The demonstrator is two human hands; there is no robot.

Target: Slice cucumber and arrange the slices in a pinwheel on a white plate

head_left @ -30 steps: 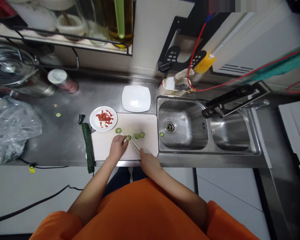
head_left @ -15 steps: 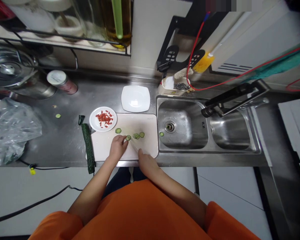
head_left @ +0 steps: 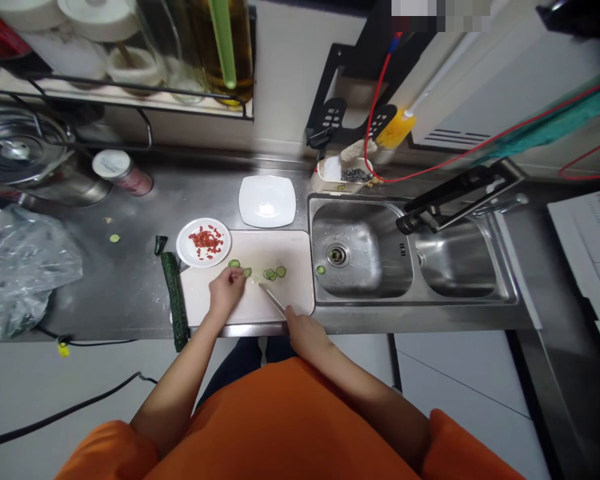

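Observation:
My left hand (head_left: 227, 289) pinches a cucumber slice (head_left: 247, 273) over the white cutting board (head_left: 300, 250). In my right hand (head_left: 304, 328) is a knife (head_left: 273, 299), its blade low over the board and pointing up and left, apart from the slice. Several more cucumber slices (head_left: 281, 272) lie on the board to the right of the blade. Another slice (head_left: 235, 264) rests just beyond my left fingertips. The long dark green cucumber (head_left: 175, 300) lies across the board's left edge, with a cut-off cucumber end (head_left: 161, 245) above it.
A white plate with red berries (head_left: 204, 261) overlaps the board's upper left corner. Behind the board is a white square plate (head_left: 267, 193). To the right sits a double steel sink (head_left: 365, 293) under a black faucet (head_left: 430, 207). A plastic bag (head_left: 27, 267) lies at left.
My left hand has lifted a slice and moved left with it. The knife has drawn back to the right, away from the left fingers. The view has shifted slightly.

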